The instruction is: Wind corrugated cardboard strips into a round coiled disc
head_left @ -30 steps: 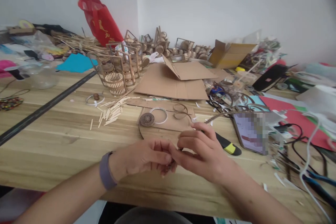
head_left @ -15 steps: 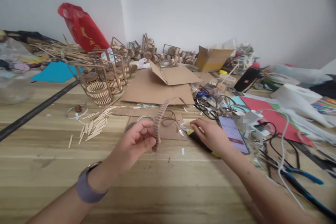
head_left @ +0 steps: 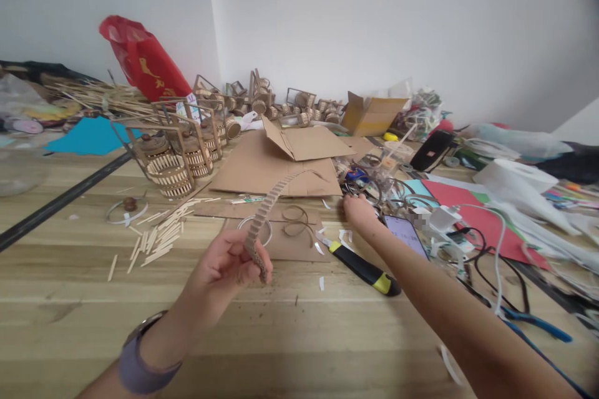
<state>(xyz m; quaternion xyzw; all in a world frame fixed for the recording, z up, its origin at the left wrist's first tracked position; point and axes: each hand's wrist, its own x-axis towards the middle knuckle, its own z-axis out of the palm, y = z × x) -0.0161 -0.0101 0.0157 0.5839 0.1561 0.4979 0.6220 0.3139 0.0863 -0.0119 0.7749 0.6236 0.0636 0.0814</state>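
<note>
My left hand (head_left: 229,265) is closed around the lower end of a curved, notched brown strip (head_left: 264,206), which arcs up and away to the right. Under the strip lie a pale ring (head_left: 267,232) and thin brown coils (head_left: 299,227) on a cardboard piece. My right hand (head_left: 359,213) reaches forward to the edge of a heap of dark curled strips (head_left: 374,190). Its fingers are bent together, and whatever they grip is hidden. A black and yellow utility knife (head_left: 362,267) lies on the table beside my right forearm, its blade end toward small white paper scraps (head_left: 345,237).
Small slatted baskets with handles (head_left: 171,174) stand at left, near loose short sticks (head_left: 161,237). Flat cardboard (head_left: 243,162) covers the middle back. A phone (head_left: 406,235), a white cable (head_left: 501,262), blue-handled pliers (head_left: 538,324) and red paper (head_left: 468,212) crowd the right.
My right hand has moved off the utility knife and forward to the heap of curled strips. My left hand, still holding the notched strip, has shifted slightly left and down in view.
</note>
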